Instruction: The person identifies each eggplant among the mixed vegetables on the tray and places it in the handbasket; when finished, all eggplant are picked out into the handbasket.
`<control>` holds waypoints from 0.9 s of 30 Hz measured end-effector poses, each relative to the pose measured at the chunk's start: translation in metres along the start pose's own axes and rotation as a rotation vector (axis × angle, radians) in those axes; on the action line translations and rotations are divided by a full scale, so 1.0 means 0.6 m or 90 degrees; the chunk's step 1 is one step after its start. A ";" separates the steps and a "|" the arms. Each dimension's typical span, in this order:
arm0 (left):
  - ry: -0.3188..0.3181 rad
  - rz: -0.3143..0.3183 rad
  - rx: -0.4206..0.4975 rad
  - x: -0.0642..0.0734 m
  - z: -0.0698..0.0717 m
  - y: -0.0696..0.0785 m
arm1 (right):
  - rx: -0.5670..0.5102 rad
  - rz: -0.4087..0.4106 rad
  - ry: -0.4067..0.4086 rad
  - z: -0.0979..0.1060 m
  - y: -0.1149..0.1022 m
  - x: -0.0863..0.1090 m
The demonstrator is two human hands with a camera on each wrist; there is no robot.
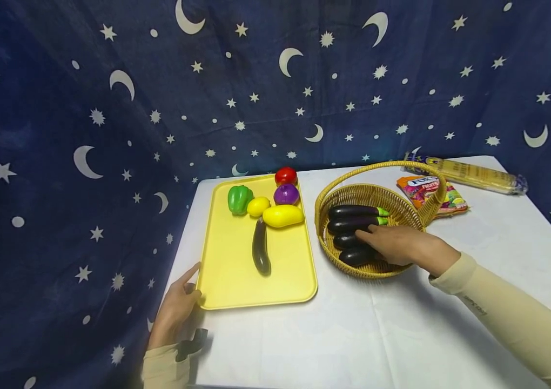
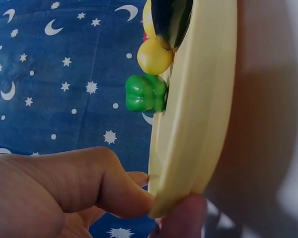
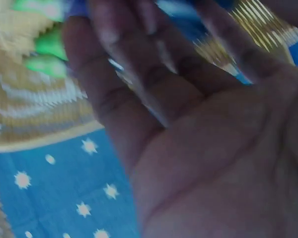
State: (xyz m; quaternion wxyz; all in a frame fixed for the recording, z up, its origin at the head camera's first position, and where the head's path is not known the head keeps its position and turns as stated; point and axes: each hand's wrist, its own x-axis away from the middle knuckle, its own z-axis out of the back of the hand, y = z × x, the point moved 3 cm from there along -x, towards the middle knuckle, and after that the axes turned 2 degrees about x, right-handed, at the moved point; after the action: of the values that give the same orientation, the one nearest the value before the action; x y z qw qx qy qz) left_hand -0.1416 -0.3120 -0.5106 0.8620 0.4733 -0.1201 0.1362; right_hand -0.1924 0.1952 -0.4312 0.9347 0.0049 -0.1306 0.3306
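Observation:
My left hand pinches the near left rim of a yellow tray; the left wrist view shows the tray's edge between thumb and fingers. On the tray lie a dark eggplant, a green bell pepper, a lemon and a longer yellow mango-like piece. My right hand reaches into a wicker basket, its fingers over the nearest of several eggplants. In the blurred right wrist view those fingers look mostly straight; their tips are hidden.
A red tomato-like piece and a purple round one sit at the tray's far right. Behind the basket lie a Fox's candy bag and a long spaghetti packet. The basket handle arches above. A star-patterned cloth hangs behind.

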 end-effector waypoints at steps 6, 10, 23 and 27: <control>0.004 -0.004 -0.006 0.001 0.004 0.002 | -0.026 0.041 0.204 0.071 -0.069 0.011; 0.005 0.000 0.000 0.002 0.002 -0.001 | -0.114 0.117 0.346 0.106 -0.132 -0.004; 0.010 -0.008 0.011 0.002 -0.006 -0.002 | -0.287 0.176 0.259 0.029 -0.254 -0.198; 0.022 -0.001 0.009 0.002 -0.002 0.001 | -0.264 0.139 0.185 0.005 -0.258 -0.249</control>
State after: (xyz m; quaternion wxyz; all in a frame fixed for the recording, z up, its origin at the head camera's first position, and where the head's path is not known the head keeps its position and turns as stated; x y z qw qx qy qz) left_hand -0.1406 -0.3104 -0.5106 0.8605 0.4774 -0.1038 0.1447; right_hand -0.2093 -0.0182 -0.4532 0.8835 -0.2483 -0.0603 0.3925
